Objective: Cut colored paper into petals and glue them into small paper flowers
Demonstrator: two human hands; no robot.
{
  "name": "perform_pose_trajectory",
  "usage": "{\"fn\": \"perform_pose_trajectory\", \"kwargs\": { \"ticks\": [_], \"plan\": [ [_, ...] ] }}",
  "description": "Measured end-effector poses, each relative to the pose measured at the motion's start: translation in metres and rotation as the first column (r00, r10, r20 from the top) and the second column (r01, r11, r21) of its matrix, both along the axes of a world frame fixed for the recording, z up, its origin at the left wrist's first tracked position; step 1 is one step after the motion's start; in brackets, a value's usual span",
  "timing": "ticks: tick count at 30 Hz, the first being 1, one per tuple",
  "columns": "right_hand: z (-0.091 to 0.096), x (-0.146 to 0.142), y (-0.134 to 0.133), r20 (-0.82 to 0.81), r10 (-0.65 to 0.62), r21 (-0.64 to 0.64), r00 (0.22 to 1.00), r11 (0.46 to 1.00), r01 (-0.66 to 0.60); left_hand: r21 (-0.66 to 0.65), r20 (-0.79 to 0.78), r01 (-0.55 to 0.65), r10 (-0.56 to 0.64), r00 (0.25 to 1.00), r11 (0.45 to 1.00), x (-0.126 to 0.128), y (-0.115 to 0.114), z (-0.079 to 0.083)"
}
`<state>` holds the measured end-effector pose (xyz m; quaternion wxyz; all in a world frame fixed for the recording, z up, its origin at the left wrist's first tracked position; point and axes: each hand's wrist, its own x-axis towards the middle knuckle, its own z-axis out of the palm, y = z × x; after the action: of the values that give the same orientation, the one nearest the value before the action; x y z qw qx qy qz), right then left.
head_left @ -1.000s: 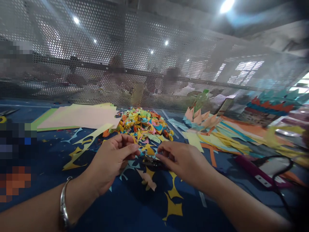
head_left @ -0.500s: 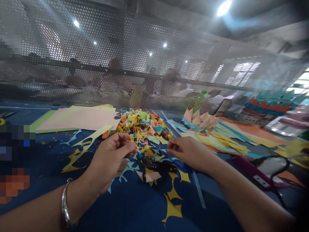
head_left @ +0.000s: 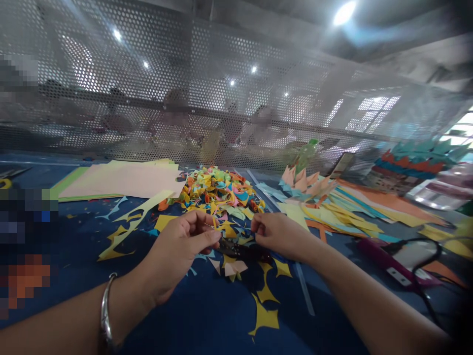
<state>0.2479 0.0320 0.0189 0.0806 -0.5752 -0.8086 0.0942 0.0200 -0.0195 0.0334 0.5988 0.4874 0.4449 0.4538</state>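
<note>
My left hand point(head_left: 192, 236), with a silver bangle on the wrist, is pinched closed over the middle of the table; what lies between its thumb and fingers is too small to make out. My right hand point(head_left: 275, 234) is curled closed a short way to the right, its fingertips turned inward and partly hidden. Beyond both hands rises a heap of small coloured paper pieces point(head_left: 218, 190). A dark, slim object point(head_left: 240, 250) lies below and between the hands. Yellow paper offcuts point(head_left: 266, 320) with curved edges lie nearer to me.
Stacked paper sheets point(head_left: 121, 181) lie at the back left. On the right are folded peach paper points point(head_left: 305, 182), yellow paper strips point(head_left: 343, 219) and a purple device point(head_left: 388, 268) with a black cable. A perforated metal screen point(head_left: 229, 49) stands behind the table.
My left hand has moved slightly right and forward, closer to my right hand. A yellow paper piece now shows behind the left hand. My right hand stays nearly in place.
</note>
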Motion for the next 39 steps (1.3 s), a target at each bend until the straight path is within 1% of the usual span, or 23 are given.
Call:
{"fn": "perform_pose_trajectory", "kwargs": {
  "ticks": [11, 16, 26, 33, 39],
  "plan": [
    [-0.002, -0.005, -0.002, -0.036, 0.03, -0.025, 0.999, 0.999, -0.031, 0.037, 0.006, -0.007, 0.007, 1.0, 0.999, -0.001, 0.001, -0.005],
    [-0.002, -0.009, -0.003, -0.014, 0.025, -0.033, 1.0, 0.999, -0.025, 0.03, 0.001, -0.018, 0.018, 1.0, 0.999, 0.0, 0.001, -0.004],
    [-0.002, -0.012, -0.003, 0.08, -0.001, 0.017, 0.997, 1.0, 0.0, 0.069, -0.001, -0.013, 0.013, 1.0, 0.998, 0.002, 0.001, -0.006],
    [-0.002, -0.007, -0.002, 0.149, -0.071, 0.079, 0.986, 0.995, 0.06, 0.068, 0.009, -0.022, 0.021, 1.0, 0.997, 0.002, 0.0, -0.007],
    [-0.006, -0.006, 0.001, 0.141, -0.088, 0.082, 0.986, 0.994, 0.077, 0.06, 0.008, -0.016, 0.016, 1.0, 0.998, 0.002, 0.0, -0.007]
  ]
}}
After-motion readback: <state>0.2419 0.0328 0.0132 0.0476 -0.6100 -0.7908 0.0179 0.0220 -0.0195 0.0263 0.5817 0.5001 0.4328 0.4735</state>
